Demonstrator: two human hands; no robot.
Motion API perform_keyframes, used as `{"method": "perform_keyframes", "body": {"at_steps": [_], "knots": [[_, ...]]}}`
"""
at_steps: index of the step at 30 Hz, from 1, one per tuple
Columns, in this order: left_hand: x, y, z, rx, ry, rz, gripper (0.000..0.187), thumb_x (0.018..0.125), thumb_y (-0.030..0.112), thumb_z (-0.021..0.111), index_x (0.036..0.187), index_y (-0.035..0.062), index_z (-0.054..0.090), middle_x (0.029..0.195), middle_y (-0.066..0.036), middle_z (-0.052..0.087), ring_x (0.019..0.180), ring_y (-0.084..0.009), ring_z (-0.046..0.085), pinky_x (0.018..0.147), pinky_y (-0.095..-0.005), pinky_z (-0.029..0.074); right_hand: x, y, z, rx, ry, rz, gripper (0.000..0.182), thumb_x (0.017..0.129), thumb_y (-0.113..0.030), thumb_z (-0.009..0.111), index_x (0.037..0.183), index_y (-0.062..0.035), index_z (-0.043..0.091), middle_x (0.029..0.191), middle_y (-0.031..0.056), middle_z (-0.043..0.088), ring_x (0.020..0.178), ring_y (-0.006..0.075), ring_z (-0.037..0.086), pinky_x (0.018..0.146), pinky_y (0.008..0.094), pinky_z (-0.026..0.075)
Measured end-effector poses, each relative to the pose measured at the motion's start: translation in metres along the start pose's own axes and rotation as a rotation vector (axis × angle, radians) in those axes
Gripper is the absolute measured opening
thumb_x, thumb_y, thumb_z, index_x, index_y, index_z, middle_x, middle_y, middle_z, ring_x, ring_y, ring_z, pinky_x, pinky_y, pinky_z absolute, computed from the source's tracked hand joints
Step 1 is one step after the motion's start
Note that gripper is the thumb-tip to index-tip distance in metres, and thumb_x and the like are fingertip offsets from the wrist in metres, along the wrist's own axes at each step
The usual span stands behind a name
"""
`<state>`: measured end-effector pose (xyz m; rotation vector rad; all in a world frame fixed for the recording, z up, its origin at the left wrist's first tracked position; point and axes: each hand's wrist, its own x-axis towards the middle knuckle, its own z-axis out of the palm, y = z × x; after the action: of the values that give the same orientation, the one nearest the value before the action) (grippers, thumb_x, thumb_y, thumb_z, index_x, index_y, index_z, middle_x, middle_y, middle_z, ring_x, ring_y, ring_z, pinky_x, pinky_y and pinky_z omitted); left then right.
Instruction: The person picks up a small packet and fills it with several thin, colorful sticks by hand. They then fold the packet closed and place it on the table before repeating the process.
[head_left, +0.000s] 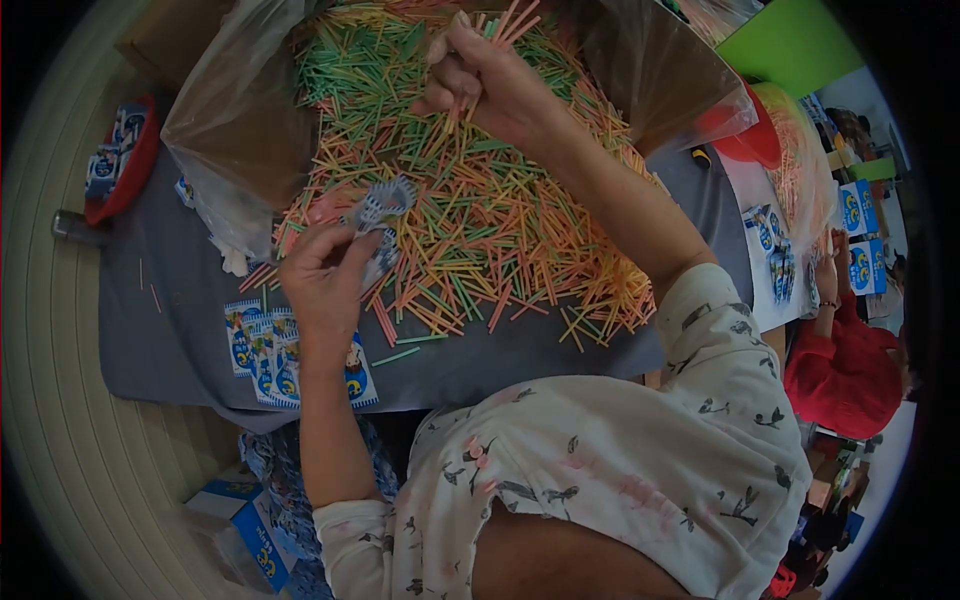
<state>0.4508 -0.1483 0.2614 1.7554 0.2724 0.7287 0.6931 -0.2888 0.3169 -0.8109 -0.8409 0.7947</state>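
My left hand (325, 270) is closed on a small blue-and-white packet (383, 205), whose upper end gapes open above the fingers. Farther up, my right hand (485, 85) has its fingers wrapped around a small bunch of pink and pale straw-like sticks (515, 25). Beneath both hands spreads a large heap of thin sticks (480, 230) in green, pink, orange and yellow. Several blue printed packets (275, 355) lie overlapping beside my left forearm.
Clear plastic sheeting (235, 125) lines the box around the heap. At the left are a red basin (130, 165) with packets and a metal cylinder (75, 227). A co-worker in red (845, 365) is at the right, by blue boxes (860, 235). A blue carton (245, 530) stands below.
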Motion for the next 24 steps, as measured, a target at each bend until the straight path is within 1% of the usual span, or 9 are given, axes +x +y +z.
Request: {"method": "perform_keyframes", "body": {"at_steps": [5, 6, 9, 10, 13, 14, 17, 20, 24], "knots": [[0.020, 0.004, 0.045, -0.032, -0.058, 0.085, 0.013, 0.079, -0.004, 0.078, 0.088, -0.0055, 0.070, 0.081, -0.002, 0.064, 0.069, -0.0070, 0.056, 0.062, -0.0226, 0.045, -0.018, -0.014, 0.035, -0.016, -0.028, -0.161, 0.040, 0.109, -0.040, 0.035, 0.102, -0.0091, 0.060, 0.058, -0.0021, 0.038, 0.066, 0.0173, 0.057, 0.090, 0.0458, 0.054], [0.021, 0.005, 0.050, -0.045, -0.069, 0.060, 0.012, 0.080, -0.003, 0.078, 0.089, -0.0049, 0.071, 0.083, -0.003, 0.066, 0.071, -0.0073, 0.058, 0.064, -0.0227, 0.046, -0.018, -0.012, 0.041, -0.001, 0.043, -0.254, 0.043, 0.106, -0.039, 0.044, 0.094, -0.0021, 0.063, 0.058, 0.0019, 0.047, 0.059, 0.0174, 0.059, 0.061, 0.0320, 0.051], [0.022, 0.007, 0.065, -0.123, -0.093, -0.033, 0.012, 0.082, -0.002, 0.077, 0.093, -0.0036, 0.072, 0.086, -0.004, 0.070, 0.076, -0.0080, 0.062, 0.066, -0.0226, 0.049, -0.030, -0.017, 0.045, -0.313, 0.102, -0.165, 0.044, 0.106, -0.039, 0.043, 0.094, -0.0019, 0.063, 0.060, 0.0019, 0.049, 0.059, 0.0151, 0.058, 0.059, 0.0279, 0.048], [0.022, 0.007, 0.069, -0.175, -0.095, -0.072, 0.012, 0.083, -0.002, 0.077, 0.094, -0.0037, 0.072, 0.087, -0.004, 0.070, 0.076, -0.0081, 0.063, 0.067, -0.0224, 0.050, -0.033, -0.022, 0.041, -0.483, 0.047, -0.121, 0.047, 0.106, -0.042, 0.042, 0.097, -0.0013, 0.065, 0.062, 0.0019, 0.053, 0.060, 0.0121, 0.055, 0.057, 0.0257, 0.045], [0.027, 0.006, 0.077, -0.268, -0.124, -0.092, 0.013, 0.084, -0.003, 0.076, 0.096, -0.0044, 0.072, 0.088, -0.004, 0.069, 0.076, -0.0078, 0.063, 0.068, -0.0216, 0.050, -0.035, -0.012, 0.027, -0.556, 0.001, -0.115, 0.055, 0.106, -0.049, 0.039, 0.094, -0.0039, 0.068, 0.070, 0.0001, 0.057, 0.062, 0.0085, 0.049, 0.059, 0.0243, 0.039], [0.027, 0.000, 0.080, -0.279, -0.127, -0.098, 0.013, 0.083, -0.003, 0.076, 0.095, -0.0042, 0.072, 0.088, -0.004, 0.068, 0.076, -0.0073, 0.062, 0.067, -0.0216, 0.049, -0.039, -0.017, 0.022, -0.644, -0.007, -0.017, 0.060, 0.106, -0.053, 0.034, 0.102, -0.0050, 0.070, 0.085, 0.0042, 0.064, 0.073, 0.0123, 0.055, 0.069, 0.0285, 0.045], [0.030, 0.005, 0.090, -0.346, -0.145, -0.097, 0.015, 0.083, -0.004, 0.076, 0.097, -0.0048, 0.071, 0.091, -0.005, 0.068, 0.080, -0.0084, 0.063, 0.069, -0.0225, 0.050, -0.041, -0.022, 0.021, -0.697, 0.087, 0.018, 0.064, 0.102, -0.060, 0.037, 0.110, -0.0061, 0.071, 0.099, 0.0056, 0.067, 0.086, 0.0170, 0.061, 0.079, 0.0329, 0.050], [0.036, 0.007, 0.094, -0.382, -0.151, -0.089, 0.017, 0.084, -0.004, 0.075, 0.100, -0.0054, 0.071, 0.094, -0.006, 0.070, 0.083, -0.0093, 0.064, 0.072, -0.0229, 0.052, -0.038, -0.024, 0.010, -0.747, -0.009, 0.074, 0.066, 0.101, -0.062, 0.036, 0.117, -0.0094, 0.071, 0.115, 0.0060, 0.067, 0.102, 0.0217, 0.061, 0.095, 0.0391, 0.046], [0.041, 0.010, 0.095, -0.474, -0.148, -0.202, 0.018, 0.085, -0.004, 0.074, 0.103, -0.0048, 0.071, 0.095, -0.007, 0.072, 0.083, -0.0097, 0.066, 0.074, -0.0228, 0.053, -0.034, -0.024, 0.004, -0.791, -0.070, 0.019, 0.067, 0.101, -0.063, 0.033, 0.124, -0.0100, 0.068, 0.115, 0.0085, 0.066, 0.105, 0.0223, 0.060, 0.099, 0.0402, 0.044]]}}
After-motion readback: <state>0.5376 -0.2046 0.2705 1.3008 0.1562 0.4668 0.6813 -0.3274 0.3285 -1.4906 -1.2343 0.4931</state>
